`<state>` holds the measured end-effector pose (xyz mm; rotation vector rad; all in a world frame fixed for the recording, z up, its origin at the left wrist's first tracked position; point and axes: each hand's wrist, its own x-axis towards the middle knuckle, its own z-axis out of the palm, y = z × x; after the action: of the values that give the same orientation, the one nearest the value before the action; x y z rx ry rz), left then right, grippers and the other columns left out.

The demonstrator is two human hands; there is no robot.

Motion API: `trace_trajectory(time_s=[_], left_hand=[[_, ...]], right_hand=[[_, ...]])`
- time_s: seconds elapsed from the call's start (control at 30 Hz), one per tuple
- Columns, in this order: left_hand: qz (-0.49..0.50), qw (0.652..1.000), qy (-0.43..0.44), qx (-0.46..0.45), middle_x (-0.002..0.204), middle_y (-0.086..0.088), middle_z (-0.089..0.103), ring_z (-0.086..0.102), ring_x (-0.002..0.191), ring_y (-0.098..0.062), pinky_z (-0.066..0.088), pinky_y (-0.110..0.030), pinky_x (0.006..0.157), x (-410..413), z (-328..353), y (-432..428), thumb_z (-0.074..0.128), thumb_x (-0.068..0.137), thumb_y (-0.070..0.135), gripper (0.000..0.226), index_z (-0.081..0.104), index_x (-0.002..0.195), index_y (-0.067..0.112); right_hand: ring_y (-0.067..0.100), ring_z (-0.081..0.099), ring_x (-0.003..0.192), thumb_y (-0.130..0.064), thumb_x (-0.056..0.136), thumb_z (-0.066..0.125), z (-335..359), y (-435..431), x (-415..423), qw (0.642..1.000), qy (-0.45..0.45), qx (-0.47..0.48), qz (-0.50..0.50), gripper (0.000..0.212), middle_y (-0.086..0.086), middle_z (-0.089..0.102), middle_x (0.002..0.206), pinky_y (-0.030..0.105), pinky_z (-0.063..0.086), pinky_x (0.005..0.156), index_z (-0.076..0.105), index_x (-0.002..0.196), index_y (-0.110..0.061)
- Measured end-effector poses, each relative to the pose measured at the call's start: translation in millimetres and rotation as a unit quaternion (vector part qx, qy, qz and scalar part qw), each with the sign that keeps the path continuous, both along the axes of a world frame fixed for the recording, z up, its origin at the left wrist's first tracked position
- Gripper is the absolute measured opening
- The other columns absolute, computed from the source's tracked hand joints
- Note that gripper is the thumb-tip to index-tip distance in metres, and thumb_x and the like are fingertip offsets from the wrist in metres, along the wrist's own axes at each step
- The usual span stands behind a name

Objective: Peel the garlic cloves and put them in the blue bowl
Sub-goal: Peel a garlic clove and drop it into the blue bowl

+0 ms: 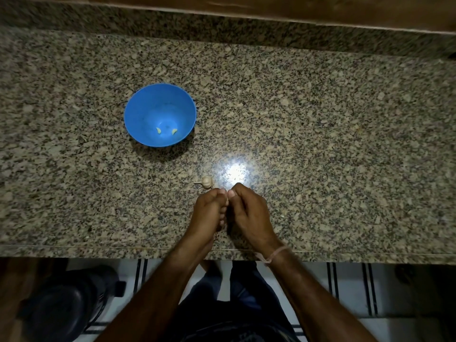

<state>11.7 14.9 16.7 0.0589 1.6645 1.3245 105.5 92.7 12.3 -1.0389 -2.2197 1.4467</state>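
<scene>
— Where are the garlic cloves?

— Two peeled cloves, pale yellow, lie at the bottom of the blue bowl (158,102), one (158,130) to the left and one (174,131) to the right, apart from each other. The bowl stands upright on the granite counter (320,119), left of centre.

— And the rest of the garlic?

— A small garlic bulb (206,181) with a short stem pointing left rests on the counter, just beyond the hands and well apart from the bowl.

— What are the hands doing?

— The left hand (208,211) and right hand (249,213) are brought together near the counter's front edge. The fingers of both are curled inward, and the thumb tips nearly meet at the top. Whether a clove is pinched between them I cannot tell; the fingers hide whatever is there.

— Anything on the wrists?

— A pale thread (274,255) is tied round the right wrist.

— What lies around all this?

— A bright glare (234,171) shines on the stone just past the hands. A wooden strip (246,6) runs along the far side of the counter. Below the front edge, a dark rounded object (61,299) sits on the floor at the left, and white tiles with dark stripes (345,280) show at the right.
</scene>
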Motion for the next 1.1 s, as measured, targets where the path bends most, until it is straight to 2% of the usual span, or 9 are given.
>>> trace_trajectory(time_s=[0.13, 0.23, 0.3, 0.4, 0.57, 0.67, 0.73, 0.9, 1.1], left_hand=[[0.071, 0.971, -0.227, 0.012, 0.054, 0.005, 0.035, 0.029, 0.044, -0.008, 0.026, -0.022, 0.043, 1, 11, 6, 0.042, 0.109, 0.02, 0.04, 0.046, 0.07, 0.017], [-0.014, 1.0, 0.02, -0.017, 0.058, 0.004, 0.042, 0.038, 0.047, -0.008, 0.03, -0.023, 0.046, 7, 12, 1, 0.044, 0.11, 0.027, 0.042, 0.048, 0.07, 0.018], [-0.112, 0.95, 0.289, -0.043, 0.061, 0.007, 0.054, 0.05, 0.052, -0.008, 0.033, -0.021, 0.05, 6, 5, -8, 0.045, 0.11, 0.03, 0.039, 0.055, 0.074, 0.018], [-0.153, 0.91, 0.384, -0.035, 0.062, 0.003, 0.06, 0.059, 0.061, -0.012, 0.037, -0.02, 0.054, 1, -3, -15, 0.045, 0.11, 0.033, 0.039, 0.059, 0.076, 0.019], [-0.022, 0.999, 0.031, -0.015, 0.053, 0.005, 0.038, 0.033, 0.048, -0.013, 0.027, -0.027, 0.048, 4, 2, -7, 0.048, 0.109, 0.034, 0.046, 0.045, 0.065, 0.02], [-0.023, 0.999, -0.046, -0.011, 0.051, 0.005, 0.034, 0.027, 0.048, -0.013, 0.025, -0.023, 0.045, 2, 7, -3, 0.048, 0.109, 0.035, 0.046, 0.044, 0.065, 0.02], [-0.026, 0.999, -0.027, -0.014, 0.051, 0.004, 0.039, 0.032, 0.047, -0.013, 0.028, -0.023, 0.044, 3, 8, -3, 0.047, 0.109, 0.039, 0.048, 0.048, 0.067, 0.017], [-0.06, 0.973, 0.22, -0.042, 0.074, 0.004, 0.072, 0.068, 0.07, -0.015, 0.057, -0.038, 0.067, 3, -1, -11, 0.062, 0.102, 0.041, 0.027, 0.071, 0.088, 0.02], [-0.085, 0.955, 0.284, -0.002, 0.081, 0.013, 0.076, 0.072, 0.077, -0.005, 0.062, -0.034, 0.072, -3, 13, -15, 0.071, 0.097, 0.02, 0.009, 0.079, 0.094, 0.023]], right_hand=[[0.009, 0.046, 0.068, -0.019, 0.107, 0.05, -3, 8, -2, 0.996, -0.018, 0.085, 0.032, 0.029, -0.013, 0.046, 0.067, 0.015, 0.029, 0.062, 0.049, 0.078, -0.019], [0.002, 0.046, 0.06, -0.02, 0.109, 0.053, 2, 6, -1, 0.998, -0.023, -0.062, 0.007, 0.033, -0.011, 0.052, 0.064, 0.016, 0.033, 0.058, 0.055, 0.075, -0.018], [0.008, 0.044, 0.058, -0.02, 0.108, 0.053, 5, 3, -2, 0.961, -0.008, -0.273, -0.046, 0.038, -0.004, 0.05, 0.064, 0.024, 0.034, 0.057, 0.055, 0.071, -0.018], [0.013, 0.037, 0.052, -0.017, 0.105, 0.049, 10, -1, -5, 0.881, -0.024, -0.461, -0.108, 0.037, 0.003, 0.044, 0.063, 0.028, 0.028, 0.053, 0.053, 0.068, -0.016], [0.003, 0.048, 0.057, -0.022, 0.107, 0.058, 5, -11, 3, 0.997, -0.016, -0.064, -0.042, 0.033, -0.006, 0.056, 0.063, 0.015, 0.034, 0.054, 0.058, 0.076, -0.013], [0.001, 0.049, 0.055, -0.022, 0.106, 0.062, 6, -8, 3, 0.995, 0.015, -0.066, -0.069, 0.03, -0.01, 0.055, 0.061, 0.011, 0.034, 0.054, 0.058, 0.077, -0.015], [0.0, 0.047, 0.055, -0.022, 0.105, 0.063, 5, -7, 3, 0.994, 0.019, -0.077, -0.081, 0.032, -0.012, 0.054, 0.06, 0.012, 0.034, 0.055, 0.058, 0.074, -0.016], [0.001, 0.04, 0.055, -0.022, 0.105, 0.063, 2, -3, 5, 0.99, 0.013, -0.088, -0.108, 0.04, -0.012, 0.047, 0.056, 0.016, 0.031, 0.052, 0.054, 0.067, -0.014], [0.002, 0.034, 0.056, -0.02, 0.104, 0.063, 7, -1, 6, 0.991, 0.015, -0.083, -0.109, 0.044, -0.011, 0.041, 0.055, 0.018, 0.028, 0.052, 0.047, 0.064, -0.016]])
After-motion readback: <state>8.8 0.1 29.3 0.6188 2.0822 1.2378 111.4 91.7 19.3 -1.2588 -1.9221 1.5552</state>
